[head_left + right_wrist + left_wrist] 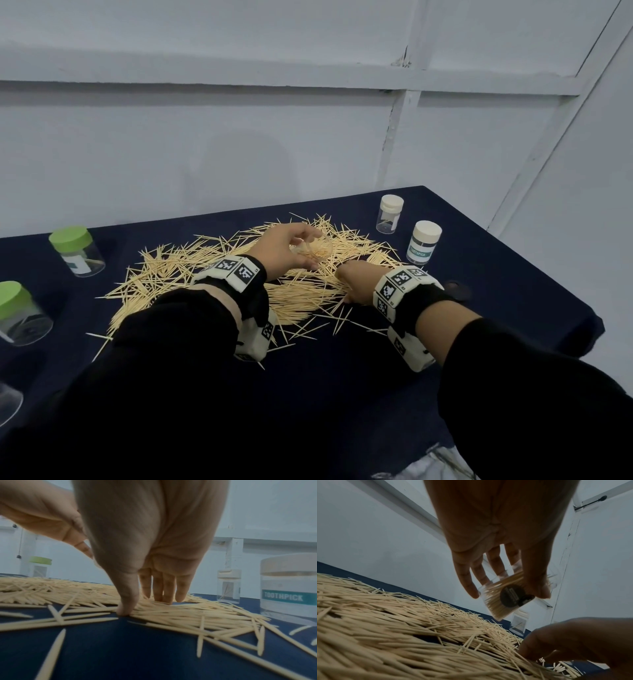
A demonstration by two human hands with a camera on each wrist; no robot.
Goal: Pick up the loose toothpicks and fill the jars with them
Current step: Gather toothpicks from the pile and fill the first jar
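Note:
A wide pile of loose toothpicks [205,263] [402,628] [171,612] covers the middle of the dark blue cloth. My left hand [301,248] grips a lidless clear jar [318,251] [503,599] packed with toothpicks. It holds the jar tilted just above the far part of the pile. My right hand [344,286] [142,605] is down on the pile's right side. Its straight fingers [163,588] press into the toothpicks. The thumb tip touches the cloth at the pile's near edge.
Two green-lidded jars [77,251] [17,313] stand at the left; another clear jar [7,404] shows at the left edge. Two white-lidded jars [390,214] [424,245] stand at the right, the nearer labelled TOOTHPICK [289,592]. A dark lid [457,291] lies behind my right wrist.

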